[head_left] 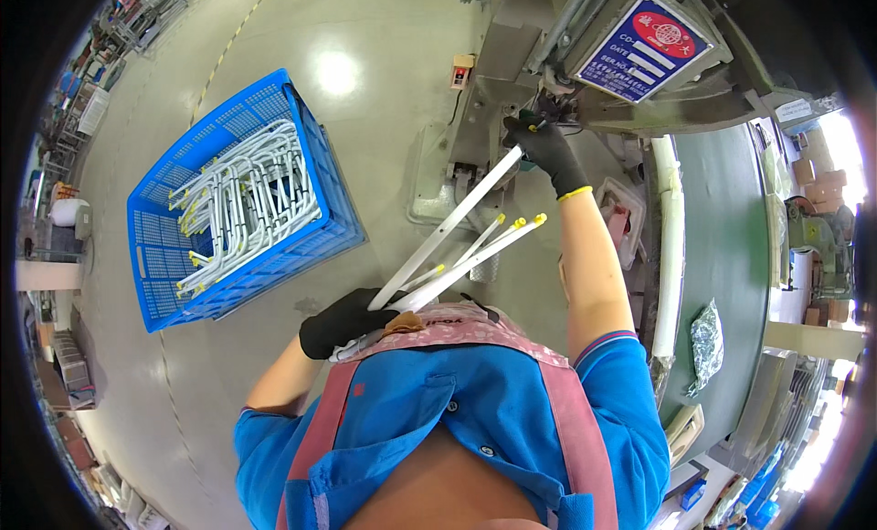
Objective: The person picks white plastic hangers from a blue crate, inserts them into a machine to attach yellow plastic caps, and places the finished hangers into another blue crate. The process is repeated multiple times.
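Note:
My left hand [345, 324], in a black glove, is closed low by my apron around the near ends of several white metal tubes [482, 259] tipped with yellow caps. One longer white tube [450, 221] with small holes runs from there up to the right. At its far end my right hand [548, 151], also black-gloved with a yellow cuff, is closed around it, right beside the head of a grey machine [658, 46]. The tube's tip is partly hidden by the glove. Whether the tubes are joined near my left hand cannot be made out.
To the left, a blue plastic crate [340, 187] on the floor holds many bent white tubes [251, 196] with yellow ends. A green-topped conveyor or table [731, 256] on the right bears a clear plastic bag [705, 347]. A pale bin [630, 201] sits beneath the machine.

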Motion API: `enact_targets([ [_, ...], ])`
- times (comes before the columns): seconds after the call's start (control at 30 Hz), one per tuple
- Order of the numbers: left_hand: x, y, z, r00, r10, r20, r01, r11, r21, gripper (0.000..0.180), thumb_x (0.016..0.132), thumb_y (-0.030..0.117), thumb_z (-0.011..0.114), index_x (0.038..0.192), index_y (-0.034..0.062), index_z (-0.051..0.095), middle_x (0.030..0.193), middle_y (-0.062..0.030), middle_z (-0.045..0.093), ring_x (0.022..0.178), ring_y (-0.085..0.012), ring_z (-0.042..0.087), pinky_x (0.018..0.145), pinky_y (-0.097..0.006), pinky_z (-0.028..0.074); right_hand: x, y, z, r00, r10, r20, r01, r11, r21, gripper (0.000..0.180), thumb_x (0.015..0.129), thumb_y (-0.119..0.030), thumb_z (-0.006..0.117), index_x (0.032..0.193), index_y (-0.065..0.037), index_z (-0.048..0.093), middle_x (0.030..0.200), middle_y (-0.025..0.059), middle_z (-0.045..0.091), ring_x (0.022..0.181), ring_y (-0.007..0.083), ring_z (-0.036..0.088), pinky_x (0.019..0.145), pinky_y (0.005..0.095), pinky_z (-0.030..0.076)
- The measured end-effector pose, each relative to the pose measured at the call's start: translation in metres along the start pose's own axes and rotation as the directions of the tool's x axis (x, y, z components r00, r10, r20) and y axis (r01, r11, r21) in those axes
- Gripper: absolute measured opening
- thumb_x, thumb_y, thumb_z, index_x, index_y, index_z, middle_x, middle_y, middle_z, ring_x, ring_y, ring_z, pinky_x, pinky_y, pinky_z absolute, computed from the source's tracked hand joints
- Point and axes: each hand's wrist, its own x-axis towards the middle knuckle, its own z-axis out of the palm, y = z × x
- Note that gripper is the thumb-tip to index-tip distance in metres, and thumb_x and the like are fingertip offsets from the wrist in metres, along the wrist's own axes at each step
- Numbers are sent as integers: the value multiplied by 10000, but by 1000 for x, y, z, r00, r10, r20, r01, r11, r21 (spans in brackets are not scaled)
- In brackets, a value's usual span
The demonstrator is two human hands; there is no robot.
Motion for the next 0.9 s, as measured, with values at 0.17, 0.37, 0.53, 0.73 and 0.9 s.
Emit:
enact_targets([
  [0.17,-7,21,5,989,-140,58,138,990,29,362,913,157,582,1230,-15,546,1050,-122,651,946,-158,578,869,-293,447,-7,-7,2,1000,7,14,-11,944,330,167,827,-17,630,990,19,619,822,87,650,726,192,638,696,334,539],
  [0.37,-5,34,3,976,-203,-74,211,971,114,382,865,199,621,1164,-33,573,987,-125,661,864,-147,586,796,-288,466,-12,-6,8,999,-13,-51,35,890,454,146,854,-118,642,910,17,638,747,79,652,680,169,620,623,308,486],
  [0.53,-11,32,6,965,-261,-33,262,964,38,441,860,245,634,1199,-29,565,976,-133,666,876,-163,594,814,-297,458,-13,-10,9,997,59,-47,-28,873,487,122,858,-91,629,909,20,622,747,67,637,666,169,610,615,307,494],
  [0.73,-8,20,0,985,-172,-29,173,984,48,482,862,285,638,1223,-24,559,965,-132,671,875,-175,604,819,-299,456,1,13,7,996,86,-28,-70,932,356,154,848,-118,615,925,15,622,778,85,641,650,178,604,618,323,488],
  [0.9,-8,11,7,986,-165,-28,166,985,35,495,859,291,633,1229,-28,558,958,-125,675,844,-166,615,795,-286,468,17,36,10,994,-101,-31,103,993,56,253,821,-89,637,1033,40,586,835,102,643,701,180,632,628,304,515],
])
